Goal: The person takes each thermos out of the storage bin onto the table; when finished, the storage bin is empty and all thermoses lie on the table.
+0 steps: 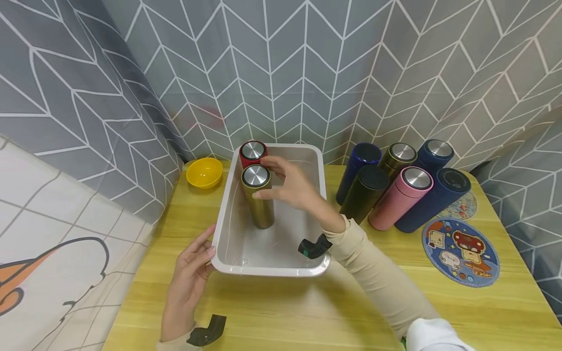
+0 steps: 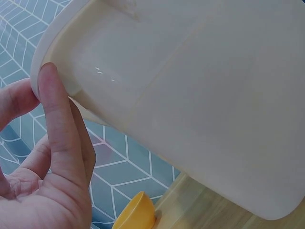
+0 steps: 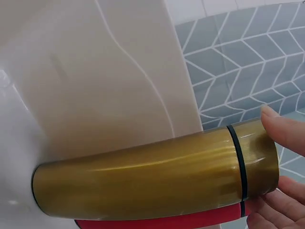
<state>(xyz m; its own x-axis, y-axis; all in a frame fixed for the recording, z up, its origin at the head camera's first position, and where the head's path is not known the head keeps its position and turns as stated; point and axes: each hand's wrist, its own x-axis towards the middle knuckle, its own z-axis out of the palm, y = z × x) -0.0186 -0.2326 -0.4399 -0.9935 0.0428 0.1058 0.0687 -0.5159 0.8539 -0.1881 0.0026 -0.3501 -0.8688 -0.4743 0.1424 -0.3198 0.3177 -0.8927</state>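
Observation:
A gold thermos flask (image 1: 262, 209) with a silver-topped lid stands in the near-left part of a white plastic basin (image 1: 274, 270). My right hand (image 1: 293, 187) holds it at the lid, thumb on one side and fingers on the other. Right behind it in the basin is a red thermos flask (image 1: 253, 150), mostly hidden by the gold one; in the right wrist view its red side (image 3: 176, 220) shows along the gold body. My left hand (image 1: 191, 270) grips the basin's left rim near the front corner, and the left wrist view shows thumb and fingers on the rim (image 2: 57, 36).
Right of the basin stand several more flasks, among them a pink one (image 1: 395, 207), a black one (image 1: 364, 192) and a dark blue one (image 1: 423, 207). A round cartoon mat (image 1: 461, 251) lies in front of them. Left of the basin sits a yellow bowl (image 1: 204, 173). A patterned curtain (image 1: 290, 73) hangs behind.

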